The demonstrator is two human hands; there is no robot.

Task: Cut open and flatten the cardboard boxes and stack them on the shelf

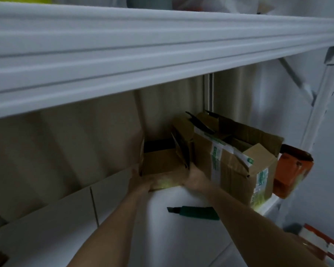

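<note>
Grip: a small box (163, 162) is held at its near edge by both hands, left hand (138, 182) at the left corner, right hand (195, 180) at the right; fingers are blurred, so how far they curl cannot be told.
Box: open-topped, not flattened, set deep on the shelf (181, 237) between a flat cardboard sheet (66, 212) and a taped box (237, 162).
Knife: a green cutter (195, 212) lies on the shelf, just beside the right forearm, untouched.
Done: one sheet appears flattened and leans at the left.
Left: judged early; the small box and the taped box are yet to be cut and flattened, then stacked.
Beyond: an orange pack (291, 170) sits right of the taped box.
</note>
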